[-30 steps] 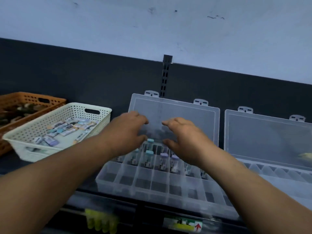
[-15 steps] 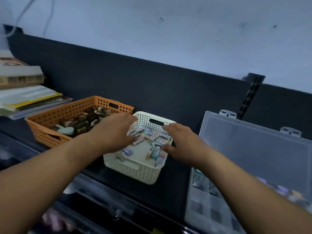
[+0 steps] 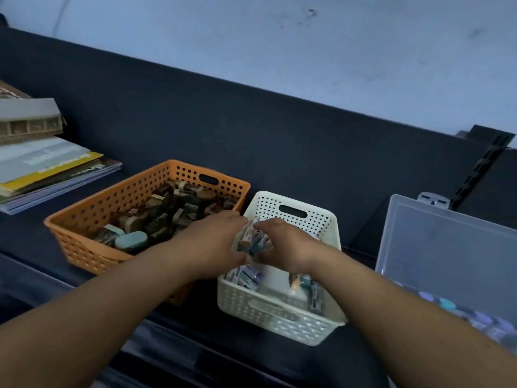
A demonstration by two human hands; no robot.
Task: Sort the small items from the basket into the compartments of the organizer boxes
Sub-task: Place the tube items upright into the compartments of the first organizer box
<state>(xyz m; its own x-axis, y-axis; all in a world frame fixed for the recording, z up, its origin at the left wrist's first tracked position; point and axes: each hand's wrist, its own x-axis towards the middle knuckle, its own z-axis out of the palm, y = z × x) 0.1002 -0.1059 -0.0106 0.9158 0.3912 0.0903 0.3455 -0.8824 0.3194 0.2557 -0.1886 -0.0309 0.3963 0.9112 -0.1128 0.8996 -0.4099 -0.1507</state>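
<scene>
Hands together: left hand (image 3: pixel 212 242) and right hand (image 3: pixel 285 245) curl round one clutch of small items (image 3: pixel 251 243) over the white basket (image 3: pixel 279 312), probably scooping many to save trips. Organizer box (image 3: pixel 447 247) stands to the right, lid raised, likely ready for loading.

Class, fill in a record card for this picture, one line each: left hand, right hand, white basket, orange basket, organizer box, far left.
Left hand: grips a bunch of small items
Right hand: grips the same bunch
White basket: holds more small items
Orange basket: filled with darker pieces
Organizer box: lid open, at right
Far left: stacked booklets
</scene>
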